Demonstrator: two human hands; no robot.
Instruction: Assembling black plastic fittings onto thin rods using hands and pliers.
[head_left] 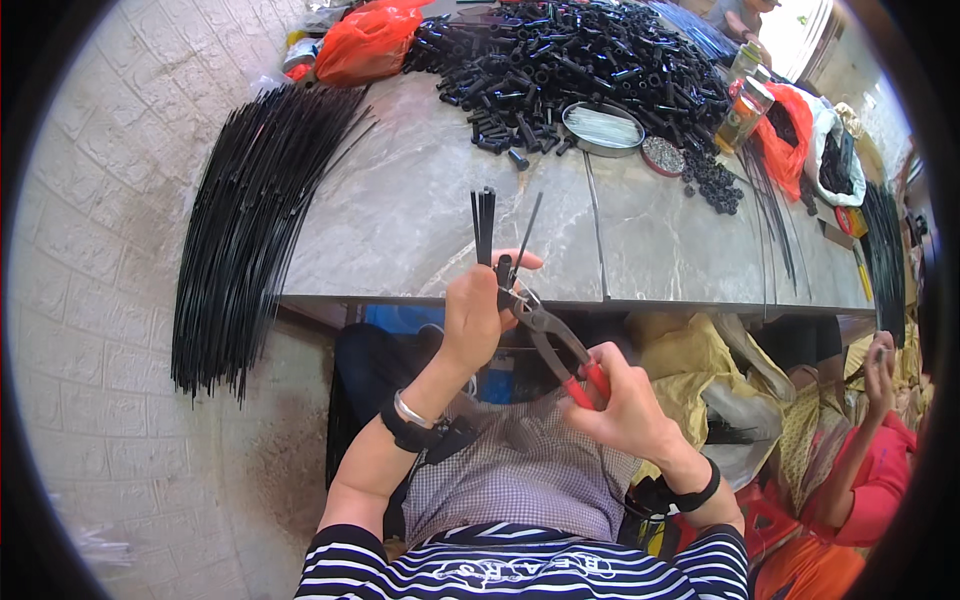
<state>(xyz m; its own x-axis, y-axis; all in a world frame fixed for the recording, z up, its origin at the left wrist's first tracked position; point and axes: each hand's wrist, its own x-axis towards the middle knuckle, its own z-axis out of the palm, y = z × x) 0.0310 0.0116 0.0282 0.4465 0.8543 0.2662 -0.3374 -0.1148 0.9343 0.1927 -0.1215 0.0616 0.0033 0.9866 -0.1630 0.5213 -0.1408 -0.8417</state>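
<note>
My left hand (472, 318) is closed around a few thin black rods (484, 228) that stick up above the fist. Beside them, between thumb and fingers, a short black tube (504, 268) stands upright, and another thin rod (529, 228) slants up to the right of it. My right hand (632, 400) grips the red handles of pincers (552, 342). The pincers' jaws meet the work at the left hand's fingers, near the tube's lower end. Exactly what the jaws bite is too small to tell. Both hands are at the table's near edge.
On the grey table (420, 190) lie a heap of black tubes (590, 60), a tin of white sticks (603, 128), a dish of small bits (662, 156) and black rings (714, 188). Black rods (250, 220) overhang the left edge. At right, another person's hand (880, 372) is raised.
</note>
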